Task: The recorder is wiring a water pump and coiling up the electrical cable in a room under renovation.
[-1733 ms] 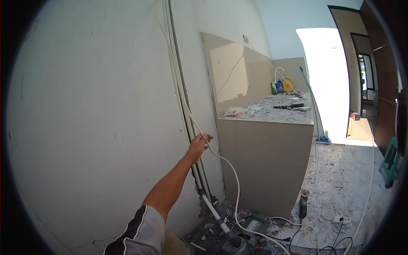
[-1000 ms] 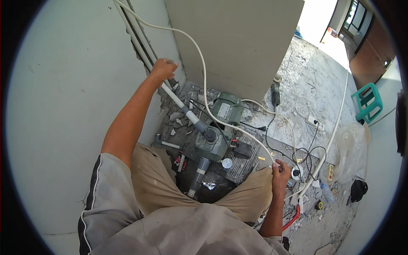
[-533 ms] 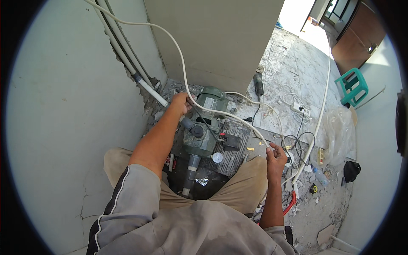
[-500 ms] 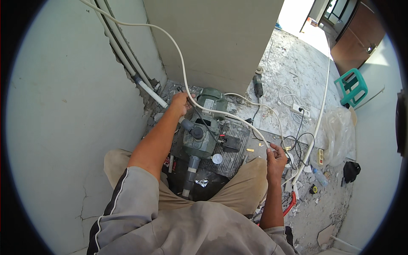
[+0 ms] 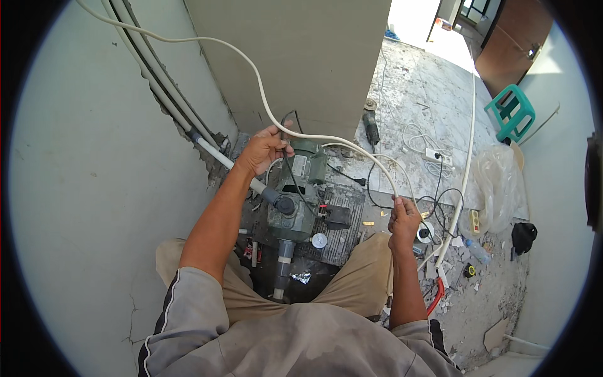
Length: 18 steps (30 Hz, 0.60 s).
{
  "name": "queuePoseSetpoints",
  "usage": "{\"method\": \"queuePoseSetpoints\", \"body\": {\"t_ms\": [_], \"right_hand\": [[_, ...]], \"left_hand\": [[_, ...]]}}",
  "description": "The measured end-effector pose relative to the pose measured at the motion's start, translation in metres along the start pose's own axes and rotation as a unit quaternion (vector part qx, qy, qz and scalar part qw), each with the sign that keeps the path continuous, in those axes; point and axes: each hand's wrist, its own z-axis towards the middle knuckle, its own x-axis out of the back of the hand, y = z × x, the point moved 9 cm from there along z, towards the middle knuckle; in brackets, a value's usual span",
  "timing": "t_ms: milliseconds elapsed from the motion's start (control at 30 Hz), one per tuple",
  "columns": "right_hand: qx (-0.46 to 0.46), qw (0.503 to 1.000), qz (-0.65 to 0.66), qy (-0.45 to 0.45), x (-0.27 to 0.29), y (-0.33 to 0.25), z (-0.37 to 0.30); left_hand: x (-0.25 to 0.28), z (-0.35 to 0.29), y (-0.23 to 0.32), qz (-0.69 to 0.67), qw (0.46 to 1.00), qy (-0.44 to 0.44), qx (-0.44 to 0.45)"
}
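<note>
A green water pump (image 5: 300, 166) stands on the floor between my knees, with a round gauge (image 5: 319, 240) and a grey pipe (image 5: 284, 267) at its near end. Above its far left side, my left hand (image 5: 267, 151) is closed on a thin black cable (image 5: 291, 168), which loops up over the fingers and runs down toward the pump. A long white cable (image 5: 260, 85) passes in front of the left hand's fingers. Its near part sits in my right hand (image 5: 404, 223), closed around it right of the pump. A white pipe (image 5: 215, 151) slopes from the wall toward the pump.
An angle grinder (image 5: 371, 125) and a white power strip (image 5: 438, 156) lie on the dusty tiles. To the right are a green stool (image 5: 512, 113), a clear plastic bag (image 5: 496, 179) and a tape measure (image 5: 469, 270). Rubble and loose cables litter the floor.
My left hand has risen from beside the pipe, lifting the black cable into a loop. The right hand keeps the white cable and is slightly higher. The whole view has shifted a little.
</note>
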Motion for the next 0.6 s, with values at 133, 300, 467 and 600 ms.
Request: {"method": "queuePoseSetpoints", "body": {"t_ms": [133, 300, 467, 600], "right_hand": [[-0.005, 0.997, 0.058, -0.049, -0.037, -0.007, 0.005], [0.021, 0.990, 0.117, -0.077, -0.077, -0.044, 0.004], [0.036, 0.980, 0.166, -0.107, -0.105, -0.059, 0.006], [0.035, 0.968, 0.190, -0.158, -0.124, -0.071, 0.004]], "left_hand": [[-0.020, -0.001, -0.002, 0.012, 1.000, -0.024, 0.012], [-0.054, 0.003, 0.005, 0.037, 0.996, -0.069, 0.043], [-0.099, 0.003, 0.021, 0.110, 0.983, -0.138, 0.049], [-0.128, -0.002, 0.033, 0.105, 0.990, -0.089, 0.044]]}}
